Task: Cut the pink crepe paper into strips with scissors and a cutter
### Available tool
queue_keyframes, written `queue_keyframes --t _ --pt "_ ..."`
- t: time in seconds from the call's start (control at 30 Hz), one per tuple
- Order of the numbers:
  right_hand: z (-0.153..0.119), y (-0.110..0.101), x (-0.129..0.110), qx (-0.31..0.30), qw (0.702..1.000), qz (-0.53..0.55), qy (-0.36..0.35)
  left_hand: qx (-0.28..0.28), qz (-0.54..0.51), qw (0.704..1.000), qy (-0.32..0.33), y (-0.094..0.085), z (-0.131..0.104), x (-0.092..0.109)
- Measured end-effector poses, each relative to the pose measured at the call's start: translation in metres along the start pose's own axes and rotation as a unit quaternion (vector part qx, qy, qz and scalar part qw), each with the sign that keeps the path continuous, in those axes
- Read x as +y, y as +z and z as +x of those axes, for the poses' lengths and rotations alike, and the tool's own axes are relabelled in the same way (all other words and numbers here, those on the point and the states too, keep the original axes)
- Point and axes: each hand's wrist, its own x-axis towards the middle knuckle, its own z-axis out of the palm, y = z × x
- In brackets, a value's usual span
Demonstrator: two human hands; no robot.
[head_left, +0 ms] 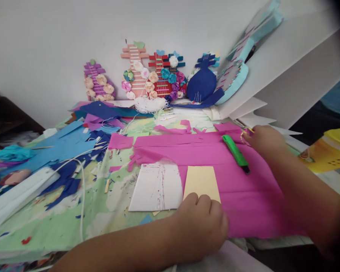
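My left hand (pixel 202 223) is closed over the near end of a pale yellow card (pixel 201 180), its fingertips hidden. The card lies over a large sheet of magenta crepe paper (pixel 249 206). Beside it rests a white card (pixel 155 187) with dark red marks and scored lines. At the far right edge of the magenta sheet, my right hand (pixel 266 141) is closed around a small yellow and purple thing, too blurred to name. Left of that hand, a green utility knife (pixel 235 153) lies on the magenta paper.
Decorated paper instruments (pixel 160 75) lean against the wall. Blue paper scraps (pixel 65 139) and a white power strip (pixel 22 192) with its cable are on the left. A yellow container (pixel 328 149) stands at the right, under large white boards (pixel 294 71).
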Motion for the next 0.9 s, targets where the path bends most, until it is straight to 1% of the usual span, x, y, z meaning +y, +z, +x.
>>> queue_keyframes --t 0.03,0.1,0.17,0.23,0.3,0.33,0.37,0.4,0.43,0.47,0.5,0.53,0.57,0.6,0.67,0.7,0.73,0.77,0.8,0.87,0.9 --pt "0.000 0.001 0.012 -0.015 1.000 -0.007 0.020 -0.001 -0.001 1.000 0.007 0.001 0.000 0.000" --pt "-0.004 0.004 0.032 -0.056 0.998 -0.017 0.035 -0.002 0.000 1.000 0.009 0.001 0.000 -0.001" --pt "-0.012 0.005 0.039 -0.082 0.996 -0.018 0.028 0.001 0.009 1.000 0.003 0.002 0.001 -0.001" --pt "-0.027 0.000 0.030 -0.073 0.997 -0.021 0.016 0.007 0.021 1.000 -0.002 0.002 0.004 0.002" --pt "-0.051 -0.010 0.006 -0.048 0.999 -0.007 0.001 0.014 0.030 0.999 -0.013 0.002 0.007 0.006" --pt "-0.066 -0.015 -0.010 -0.032 0.999 0.040 -0.011 0.019 0.032 0.999 -0.022 0.003 0.009 0.008" --pt "-0.080 -0.018 -0.026 -0.067 0.991 0.110 -0.024 0.029 0.035 0.998 -0.032 0.004 0.010 0.011" --pt "-0.094 -0.019 -0.042 -0.128 0.968 0.202 -0.068 0.042 0.040 0.997 -0.041 0.005 0.011 0.013" --pt "-0.106 -0.017 -0.057 -0.197 0.928 0.293 -0.115 0.056 0.047 0.996 -0.049 0.006 0.011 0.015" --pt "-0.115 -0.013 -0.069 -0.266 0.879 0.365 -0.154 0.072 0.055 0.994 -0.059 0.007 0.011 0.017" --pt "-0.121 -0.007 -0.079 -0.299 0.836 0.422 -0.184 0.082 0.062 0.992 -0.068 0.008 0.009 0.018" --pt "-0.124 0.000 -0.086 -0.311 0.808 0.460 -0.198 0.085 0.067 0.991 -0.074 0.009 0.007 0.018" --pt "-0.125 0.007 -0.091 -0.308 0.794 0.483 -0.203 0.085 0.069 0.991 -0.079 0.010 0.005 0.017" --pt "-0.124 0.014 -0.094 -0.299 0.790 0.496 -0.199 0.082 0.069 0.991 -0.084 0.010 0.003 0.015" --pt "-0.123 0.019 -0.096 -0.286 0.794 0.512 -0.161 0.081 0.066 0.991 -0.087 0.008 -0.001 0.011" --pt "-0.122 0.018 -0.096 -0.286 0.788 0.528 -0.132 0.094 0.068 0.989 -0.088 0.007 -0.001 0.008" --pt "-0.123 0.014 -0.096 -0.290 0.773 0.555 -0.098 0.115 0.072 0.987 -0.086 0.005 -0.001 0.006" --pt "-0.124 0.009 -0.097 -0.296 0.748 0.591 -0.066 0.140 0.077 0.984 -0.083 0.003 -0.001 0.003" --pt "-0.125 0.002 -0.098 -0.303 0.714 0.631 -0.041 0.163 0.081 0.980 -0.078 0.001 0.000 0.001" --pt "-0.126 -0.011 -0.101 -0.310 0.646 0.697 -0.013 0.195 0.085 0.975 -0.065 -0.003 0.002 -0.001" --pt "-0.125 -0.016 -0.102 -0.304 0.629 0.716 -0.006 0.198 0.079 0.975 -0.058 -0.003 0.002 -0.002"
